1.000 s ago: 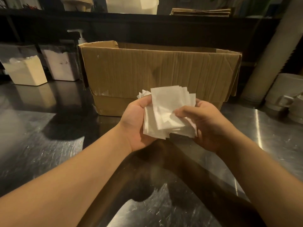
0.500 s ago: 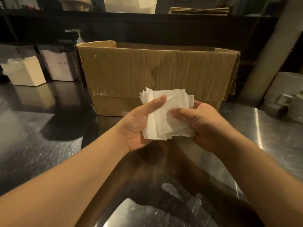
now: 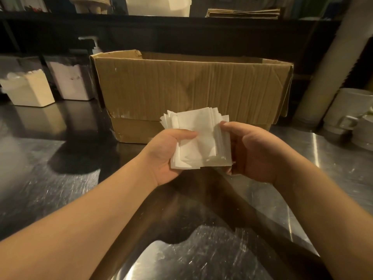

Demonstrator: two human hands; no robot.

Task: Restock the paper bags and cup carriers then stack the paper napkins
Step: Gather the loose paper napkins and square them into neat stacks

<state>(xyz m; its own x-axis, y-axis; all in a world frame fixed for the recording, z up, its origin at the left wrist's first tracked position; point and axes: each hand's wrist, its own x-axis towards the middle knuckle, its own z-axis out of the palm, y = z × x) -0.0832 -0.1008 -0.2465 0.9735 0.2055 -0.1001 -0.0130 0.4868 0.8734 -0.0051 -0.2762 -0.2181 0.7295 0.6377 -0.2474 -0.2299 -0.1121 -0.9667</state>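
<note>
White napkins (image 3: 198, 141), brown ribbed cardboard box (image 3: 191, 87), scratched silver counter (image 3: 50, 188)

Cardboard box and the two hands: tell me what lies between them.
In the head view, only the napkin bundle, gripped by left hand and right hand, rises before the cardboard box.

The surface (image 3: 60, 190) is showing as scratched metal, glossy and throwing back reflections. The far box (image 3: 191, 87) is looking like matt brown corrugated cardboard, creased and scuffed white along its lower edge. The napkins (image 3: 197, 142) are appearing as thin, soft white paper, matt. The mugs (image 3: 351, 114) at the right are gleaming like smooth glazed ceramic. The far-left containers (image 3: 70, 81) are looking like clear plastic.
</note>
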